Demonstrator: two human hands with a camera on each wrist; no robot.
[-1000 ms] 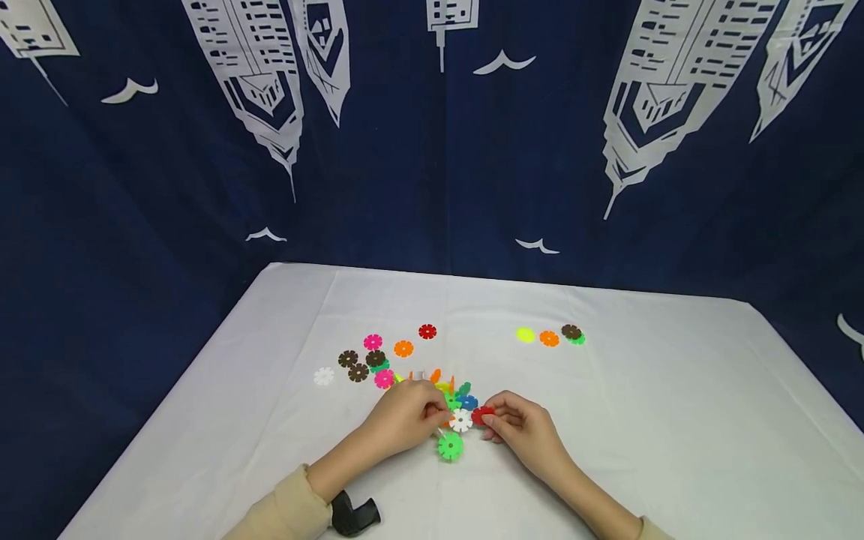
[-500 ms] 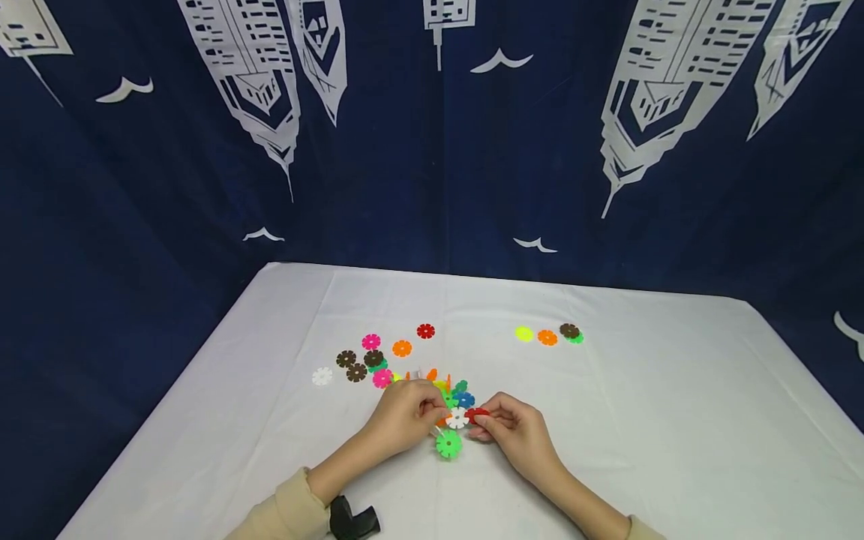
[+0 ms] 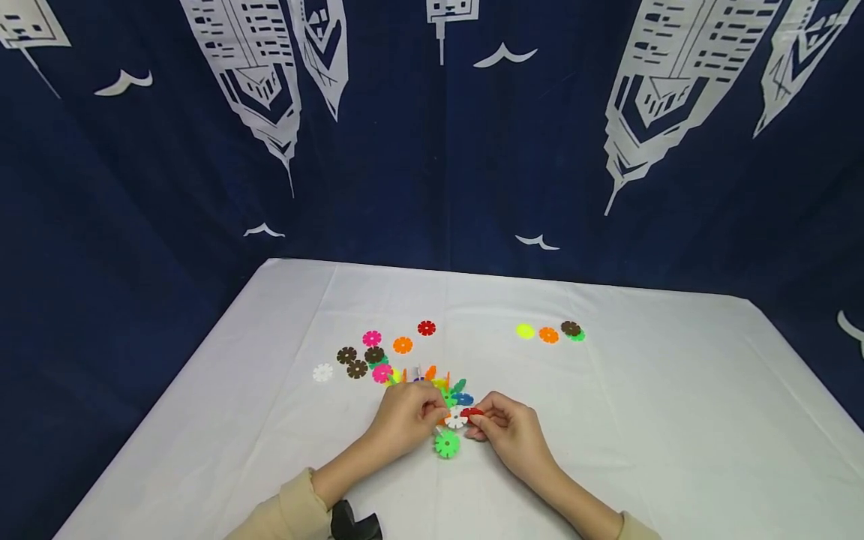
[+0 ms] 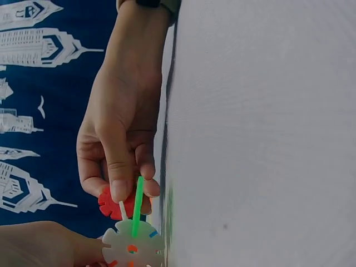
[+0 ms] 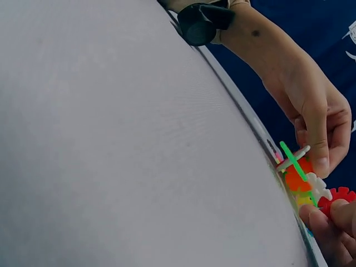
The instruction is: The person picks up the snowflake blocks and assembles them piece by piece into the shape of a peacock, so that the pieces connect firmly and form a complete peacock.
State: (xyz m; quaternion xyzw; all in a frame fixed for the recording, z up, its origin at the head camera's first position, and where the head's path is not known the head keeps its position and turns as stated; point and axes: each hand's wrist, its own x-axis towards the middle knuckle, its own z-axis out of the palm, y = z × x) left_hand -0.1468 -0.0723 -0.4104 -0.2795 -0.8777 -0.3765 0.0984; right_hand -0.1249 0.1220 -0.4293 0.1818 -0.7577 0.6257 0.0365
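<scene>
My right hand pinches a red notched interlocking disc between thumb and fingers. The red disc meets the edge of a white notched disc; whether their slots are joined cannot be told. That white disc is part of a cluster of joined discs. On the left of this cluster, my left hand pinches an orange disc, seen best in the right wrist view. Toward me hangs a bright green disc of the same cluster. Blue disc and other colours show behind; the left hand hides part of them.
Loose discs lie at the back left, among them a red disc, a white disc and several brown ones. At the back right are a yellow disc, an orange disc and a brown disc over a green one. White cloth covers the table.
My right hand has moved slightly left, bringing the red disc up against the white one. The red disc now looks flatter. My left hand has kept its hold, almost unmoved.
</scene>
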